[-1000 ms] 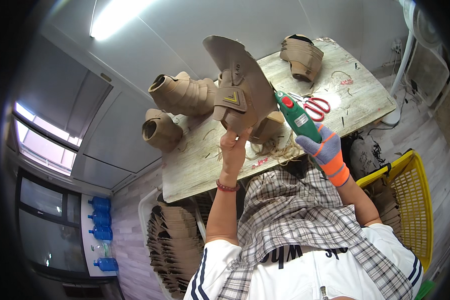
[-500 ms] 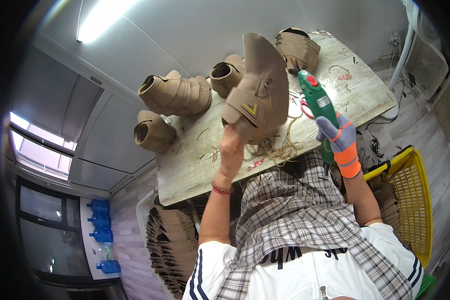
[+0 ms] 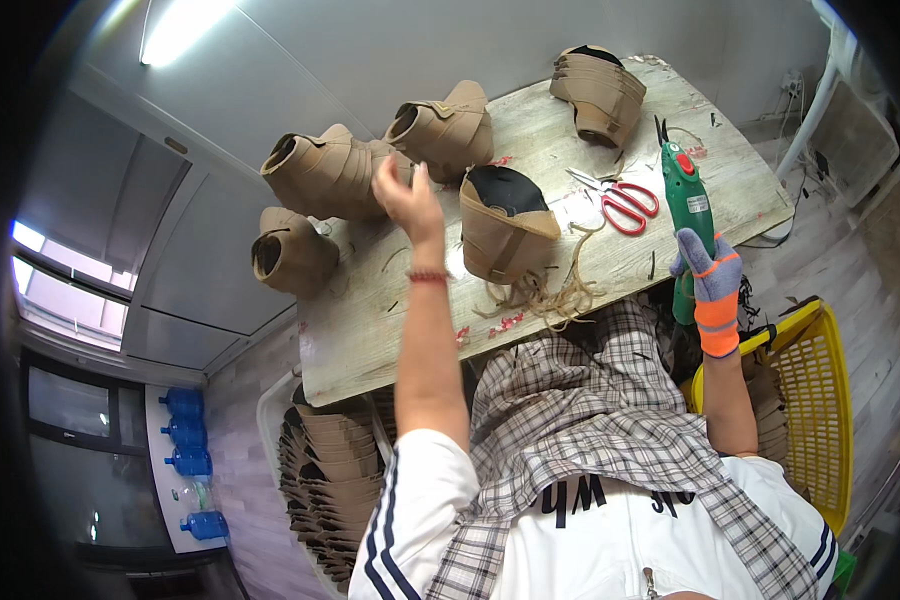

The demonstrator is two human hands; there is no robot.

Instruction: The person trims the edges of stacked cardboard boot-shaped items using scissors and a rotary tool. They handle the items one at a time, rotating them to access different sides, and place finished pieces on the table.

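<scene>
My bare left hand [image 3: 410, 200], with a red bracelet at the wrist, is raised with thumb and fingers apart and holds nothing. It is nearest to stacks of tan shoe uppers [image 3: 320, 175] at the back left of the table. Just right of it, a single tan shoe upper [image 3: 507, 240] with a dark lining rests on the tabletop. In its grey and orange glove, my right hand [image 3: 708, 265] is wrapped round the green handle of electric scissors [image 3: 688, 195], blades pointing away from me. Red-handled scissors [image 3: 625, 205] lie between the upper and the tool.
The pale worn table [image 3: 370, 345] carries beige trimmings [image 3: 545, 300] near its front edge. More stacked uppers stand at the back right [image 3: 598, 95]. Below are a white bin [image 3: 270, 410] of stacked uppers at left and a yellow basket [image 3: 820, 400] at right.
My left hand has let go of the shoe upper, which now rests on the table, and moved up and left. My right hand has shifted right with the electric scissors.
</scene>
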